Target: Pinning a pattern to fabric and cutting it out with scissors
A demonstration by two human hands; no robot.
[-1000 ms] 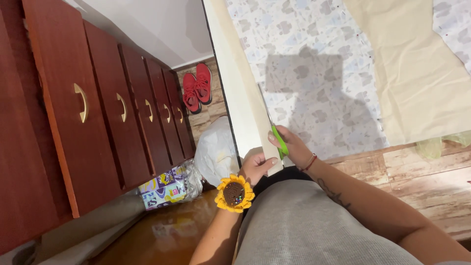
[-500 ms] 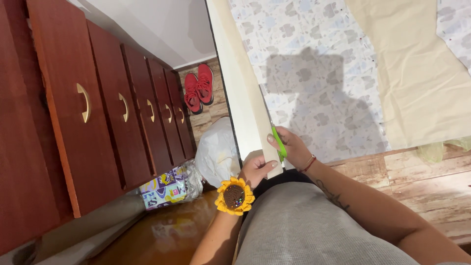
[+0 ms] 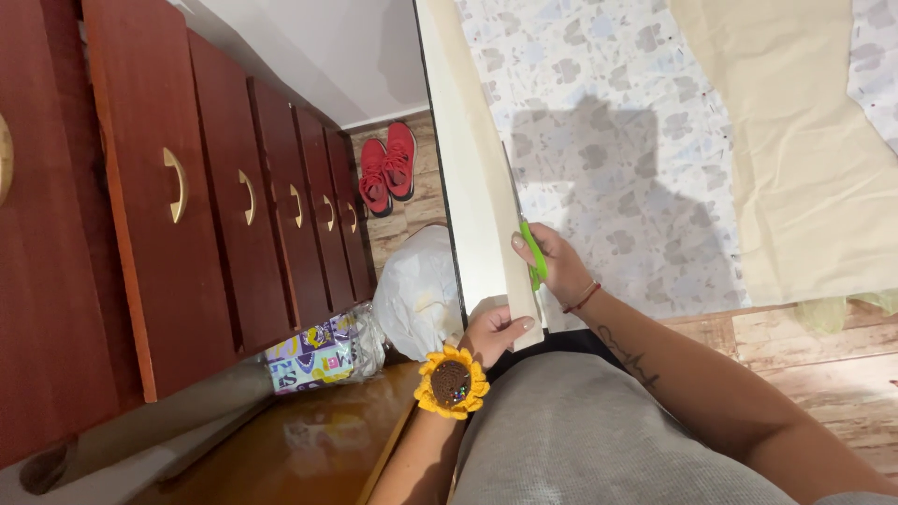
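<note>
While I watch from above: right hand (image 3: pixel 559 266) closed around green scissors (image 3: pixel 534 254), at edge of cream fabric strip (image 3: pixel 486 215). Left hand (image 3: pixel 493 332) pinches strip's near end, sunflower pincushion (image 3: pixel 452 382) on wrist. Red shoes (image 3: pixel 388 166) well beyond strip.

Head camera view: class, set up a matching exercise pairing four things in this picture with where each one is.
Things:
1. green-handled scissors
2. crocheted sunflower pincushion
3. pair of red shoes
4. white plastic bag

Places:
A. on the floor against the far wall
B. in the right hand
C. on the left hand's wrist
D. on the floor beside the table edge

Pairs: 1-B, 2-C, 3-A, 4-D
</note>
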